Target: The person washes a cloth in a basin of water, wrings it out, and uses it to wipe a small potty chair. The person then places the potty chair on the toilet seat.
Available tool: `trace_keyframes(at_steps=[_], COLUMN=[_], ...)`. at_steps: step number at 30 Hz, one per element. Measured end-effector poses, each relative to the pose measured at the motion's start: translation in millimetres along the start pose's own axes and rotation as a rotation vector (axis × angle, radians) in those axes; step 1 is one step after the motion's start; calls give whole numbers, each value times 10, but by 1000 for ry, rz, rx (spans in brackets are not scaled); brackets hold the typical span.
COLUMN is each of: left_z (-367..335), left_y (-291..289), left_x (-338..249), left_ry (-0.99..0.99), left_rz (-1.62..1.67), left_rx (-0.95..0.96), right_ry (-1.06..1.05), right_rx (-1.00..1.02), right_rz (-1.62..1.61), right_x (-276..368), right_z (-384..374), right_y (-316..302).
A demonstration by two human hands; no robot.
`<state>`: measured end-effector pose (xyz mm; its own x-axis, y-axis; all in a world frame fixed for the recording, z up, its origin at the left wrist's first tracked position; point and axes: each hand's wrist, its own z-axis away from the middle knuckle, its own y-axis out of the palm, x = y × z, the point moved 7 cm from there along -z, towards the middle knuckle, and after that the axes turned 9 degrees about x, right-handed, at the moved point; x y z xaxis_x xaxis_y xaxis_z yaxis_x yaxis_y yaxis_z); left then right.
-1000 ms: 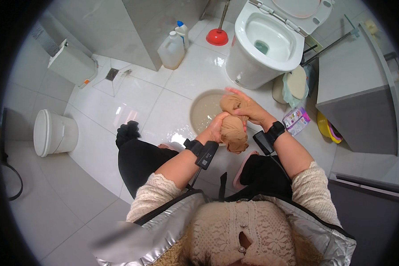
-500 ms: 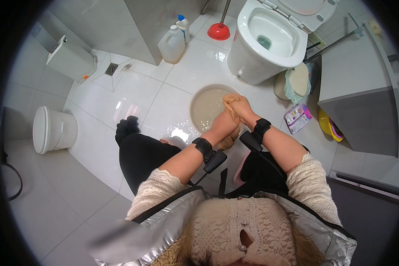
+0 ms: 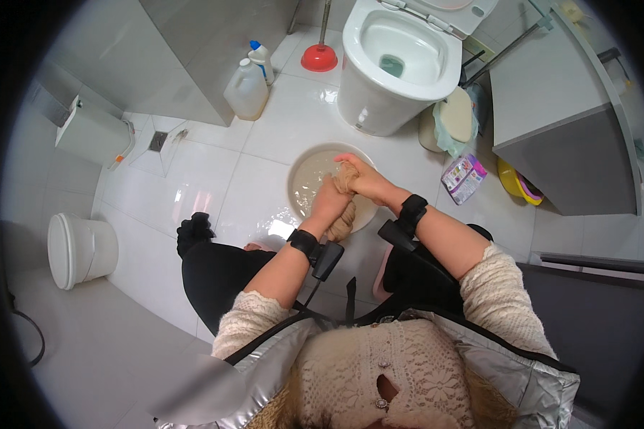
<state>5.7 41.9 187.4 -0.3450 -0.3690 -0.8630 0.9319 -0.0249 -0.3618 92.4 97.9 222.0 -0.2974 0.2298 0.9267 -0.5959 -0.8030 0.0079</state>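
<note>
I see the left hand (image 3: pixel 331 201) clenched, the right hand (image 3: pixel 370 181) partly curled on the tan cloth (image 3: pixel 342 222), bunched tighter than before over the mid-frame basin (image 3: pixel 292 187). Squeezing seems underway.

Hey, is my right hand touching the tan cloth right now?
Touching. The head view shows the right hand gripping the tan cloth, the bunched fabric right against it with no gap.
</note>
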Motion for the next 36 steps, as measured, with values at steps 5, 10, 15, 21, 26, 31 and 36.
trace_keyframes(at_steps=[5, 10, 15, 21, 26, 31, 36], left_z=[-35, 152, 246, 250, 128, 326, 964], left_y=[26, 86, 95, 175, 14, -774, -2033], left_x=[-48, -330, -467, -455, -364, -706, -923], left_ry=[-44, 58, 73, 150, 86, 237, 266], left_rz=[43, -168, -212, -274, -37, 202, 318], left_rx=[93, 80, 168, 127, 81, -179, -351], right_ry=[-7, 67, 109, 159, 75, 45, 58], right_rx=[25, -179, -320, -406, -104, -215, -200], right_rz=[-19, 47, -50, -19, -95, -261, -264], right_x=[44, -264, -521, -550, -151, 186, 139], right_z=[10, -139, -192, -212, -226, 39, 65], right_y=[-8, -123, -292, -369, -239, -427, -489])
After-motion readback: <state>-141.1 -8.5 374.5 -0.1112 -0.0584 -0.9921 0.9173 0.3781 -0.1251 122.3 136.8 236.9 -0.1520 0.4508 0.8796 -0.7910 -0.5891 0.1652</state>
